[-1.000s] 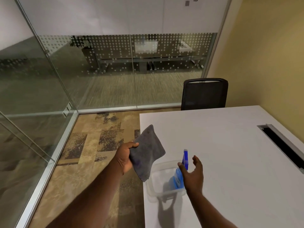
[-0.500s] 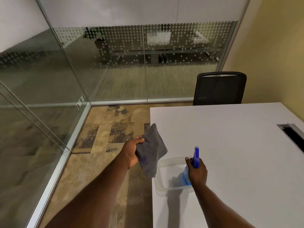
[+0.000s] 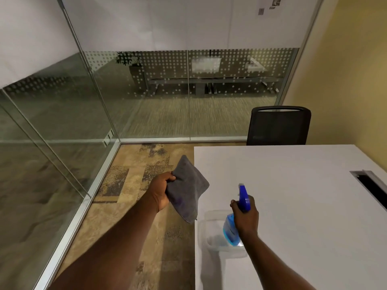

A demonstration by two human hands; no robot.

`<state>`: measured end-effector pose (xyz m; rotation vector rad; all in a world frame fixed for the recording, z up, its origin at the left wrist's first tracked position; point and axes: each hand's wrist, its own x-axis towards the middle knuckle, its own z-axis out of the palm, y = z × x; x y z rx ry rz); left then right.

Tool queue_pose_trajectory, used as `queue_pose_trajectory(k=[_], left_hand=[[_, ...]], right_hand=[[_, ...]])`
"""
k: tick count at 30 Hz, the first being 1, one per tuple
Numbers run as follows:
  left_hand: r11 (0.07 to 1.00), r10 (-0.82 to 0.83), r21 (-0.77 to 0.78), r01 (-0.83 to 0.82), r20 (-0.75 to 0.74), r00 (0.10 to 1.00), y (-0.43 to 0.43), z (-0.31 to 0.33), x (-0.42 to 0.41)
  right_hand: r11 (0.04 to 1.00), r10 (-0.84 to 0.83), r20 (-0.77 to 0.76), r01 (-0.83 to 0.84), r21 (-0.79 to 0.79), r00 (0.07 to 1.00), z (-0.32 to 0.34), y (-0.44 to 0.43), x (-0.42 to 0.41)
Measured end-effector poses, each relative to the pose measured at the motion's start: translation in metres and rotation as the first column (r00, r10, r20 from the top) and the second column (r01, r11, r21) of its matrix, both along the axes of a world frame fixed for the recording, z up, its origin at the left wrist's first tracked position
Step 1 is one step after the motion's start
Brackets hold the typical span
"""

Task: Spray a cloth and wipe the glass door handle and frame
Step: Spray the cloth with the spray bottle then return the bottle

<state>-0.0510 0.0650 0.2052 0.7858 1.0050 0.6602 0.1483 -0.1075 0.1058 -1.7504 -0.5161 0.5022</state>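
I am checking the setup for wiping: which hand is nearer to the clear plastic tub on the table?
Right. The right hand grips the spray bottle directly over the tub. The left hand holds the grey cloth off the table edge, farther away.

- The right hand (image 3: 245, 217) wraps the neck of the spray bottle (image 3: 231, 229), hiding the trigger and the fingers beyond it.
- Below that grip, the bottle's base blurs into the clear plastic tub (image 3: 211, 216); whether it touches the tub's floor cannot be told.
- The left hand (image 3: 160, 192) pinches the grey cloth (image 3: 186, 189); its fingers are covered behind the fabric.
- Far beyond both grips, the papers (image 3: 269, 6) on the frosted glass are too small to read.
- Right of the bottle grip, the table's cable slot (image 3: 372, 185) is cut off by the edge.
- The black chair (image 3: 278, 126) is hidden below its backrest by the table (image 3: 293, 174).
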Motion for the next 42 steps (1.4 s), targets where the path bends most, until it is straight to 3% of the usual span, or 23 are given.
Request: queue_pose_trajectory(k=[11, 18, 24, 29, 37, 42], left_hand=[[0.956, -0.009, 0.291, -0.016, 0.085, 0.996, -0.004, 0.072, -0.043], [0.911, -0.028, 0.412, 0.03, -0.01, 1.0, -0.001, 0.118, -0.081], [0.792, -0.019, 0.59, 0.155, -0.23, 0.973, -0.006, 0.167, -0.115], [0.758, -0.03, 0.622, 0.194, -0.264, 0.964, -0.008, 0.211, -0.145], [0.704, -0.157, 0.647, 0.292, -0.259, 0.953, -0.014, 0.267, -0.179], [0.674, -0.2, 0.673, 0.305, -0.231, 0.952, -0.019, 0.303, -0.199]], right_hand=[[0.938, 0.263, 0.075, -0.273, 0.215, 0.962, 0.105, 0.035, -0.056], [0.886, 0.366, 0.148, -0.393, 0.244, 0.919, 0.177, 0.04, -0.089], [0.818, 0.493, 0.125, -0.508, 0.269, 0.861, 0.223, 0.036, -0.118], [0.789, 0.537, 0.151, -0.557, 0.258, 0.83, 0.256, 0.026, -0.142], [0.689, 0.625, 0.343, -0.702, 0.181, 0.702, 0.297, 0.007, -0.175], [0.686, 0.548, 0.504, -0.703, 0.186, 0.668, 0.324, 0.002, -0.193]])
